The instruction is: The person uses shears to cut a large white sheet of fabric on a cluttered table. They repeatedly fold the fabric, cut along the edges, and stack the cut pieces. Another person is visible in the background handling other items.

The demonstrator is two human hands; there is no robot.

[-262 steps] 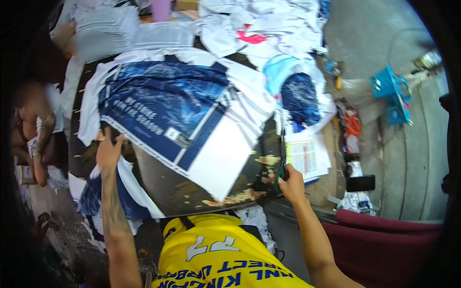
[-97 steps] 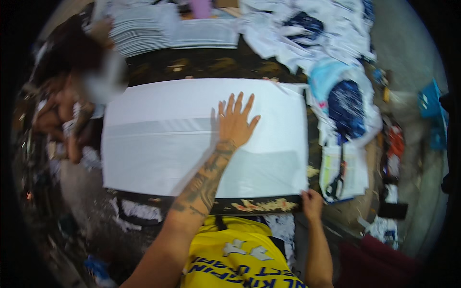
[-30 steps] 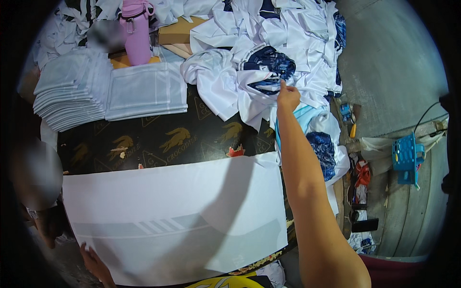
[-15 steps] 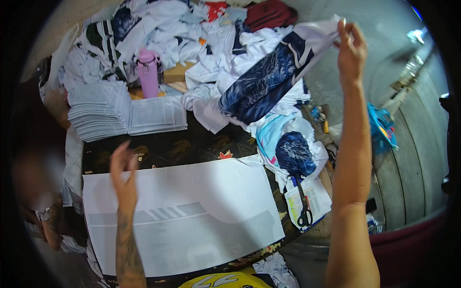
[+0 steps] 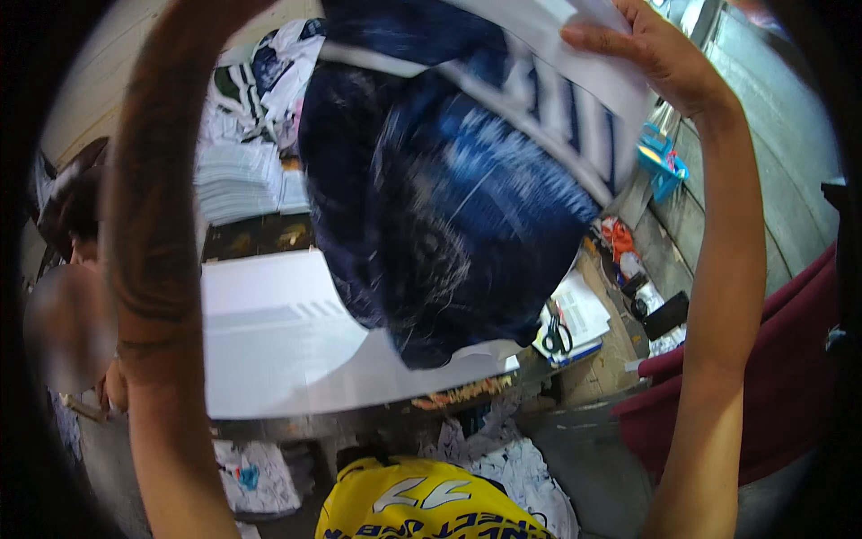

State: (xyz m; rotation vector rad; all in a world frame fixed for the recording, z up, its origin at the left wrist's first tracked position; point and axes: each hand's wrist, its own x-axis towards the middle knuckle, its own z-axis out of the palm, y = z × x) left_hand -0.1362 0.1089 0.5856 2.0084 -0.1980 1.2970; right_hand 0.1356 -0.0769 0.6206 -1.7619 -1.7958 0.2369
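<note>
A navy blue printed cloth piece (image 5: 476, 198) with white stripes hangs raised in front of me, slightly blurred. My right hand (image 5: 664, 49) grips its white upper right edge, thumb pressed against the cloth. On the other side my left forearm (image 5: 157, 234) reaches up past the top edge of the view. Only the base of my left hand (image 5: 229, 7) shows there, so its fingers and any hold on the cloth are hidden. Below the cloth lies a white sheet (image 5: 269, 368) with a faint grey striped pattern, flat on the dark table and partly covered from sight.
A stack of folded white pieces (image 5: 235, 184) stands at the far left, before a heap of garments (image 5: 260, 99). Black-handled scissors (image 5: 557, 337) lie on papers at the right. A blue basket (image 5: 663, 166) is beyond. Another person (image 5: 81, 216) is at the left.
My left hand has risen from above the white sheet to the top edge. The navy cloth has come off the heap, up and nearer, held by my right hand. The view has shifted.
</note>
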